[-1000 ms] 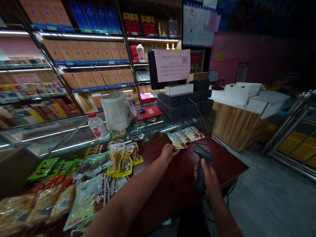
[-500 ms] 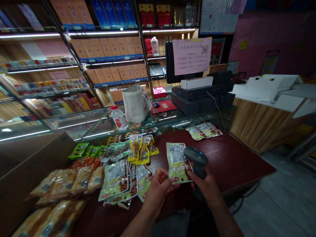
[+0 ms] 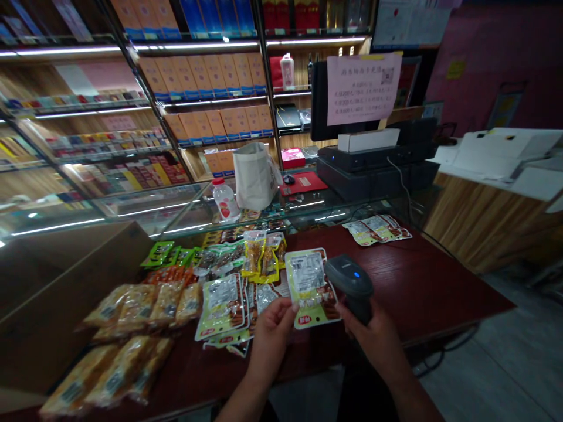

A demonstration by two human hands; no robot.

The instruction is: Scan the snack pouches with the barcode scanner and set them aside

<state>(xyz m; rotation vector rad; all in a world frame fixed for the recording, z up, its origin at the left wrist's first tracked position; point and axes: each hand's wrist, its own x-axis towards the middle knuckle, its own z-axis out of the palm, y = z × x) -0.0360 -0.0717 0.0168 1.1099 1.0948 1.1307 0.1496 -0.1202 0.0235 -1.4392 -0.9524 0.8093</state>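
My left hand (image 3: 273, 331) pinches the lower left edge of a green-and-white snack packet (image 3: 310, 275), its printed label side facing up. A dark barcode scanner (image 3: 349, 275) with a lit blue light is gripped in my right hand (image 3: 376, 334). The scanner's head overlaps the packet's right edge. My right thumb is close to the packet's lower right corner; whether it touches is unclear. Left of the packet lies a stack of similar snack packets (image 3: 222, 308), with yellow-edged snack packets (image 3: 264, 258) behind.
A cardboard box (image 3: 79, 293) and bagged bread-like snacks (image 3: 145, 305) lie at left. More flat packets (image 3: 376, 228) rest at the table's back right. A glass counter behind holds a bottle (image 3: 225, 202), a white bag (image 3: 255, 179) and a monitor (image 3: 320, 102).
The view has shifted, so the scene sits further right. The held packet has moved left towards the stack, and more of it shows beside the scanner. My left fingers now grip its left edge.
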